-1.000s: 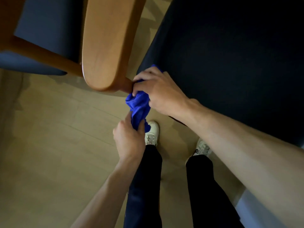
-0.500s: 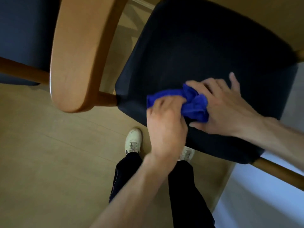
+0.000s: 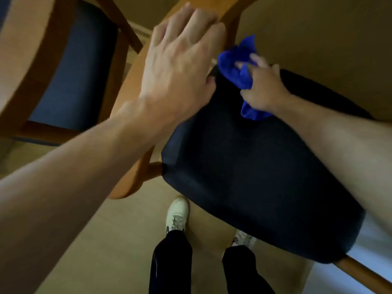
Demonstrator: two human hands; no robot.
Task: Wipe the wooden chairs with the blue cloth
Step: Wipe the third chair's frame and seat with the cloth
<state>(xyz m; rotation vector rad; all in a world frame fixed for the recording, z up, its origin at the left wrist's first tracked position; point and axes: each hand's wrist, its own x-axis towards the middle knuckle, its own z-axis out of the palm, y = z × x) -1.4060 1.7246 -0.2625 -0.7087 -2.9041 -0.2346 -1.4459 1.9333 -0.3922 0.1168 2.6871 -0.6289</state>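
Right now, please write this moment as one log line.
right hand: grips blue cloth | left hand: on wooden backrest | seat: dark

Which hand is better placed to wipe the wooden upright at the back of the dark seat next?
Probably the right hand: it grips the blue cloth beside the upright. The left hand holds no cloth.

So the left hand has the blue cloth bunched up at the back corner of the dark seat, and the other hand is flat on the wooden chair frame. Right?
Not quite: the hands are swapped. In the head view the right hand grips the bunched blue cloth at the back corner of the dark seat, and the left hand lies flat on the wooden chair frame.
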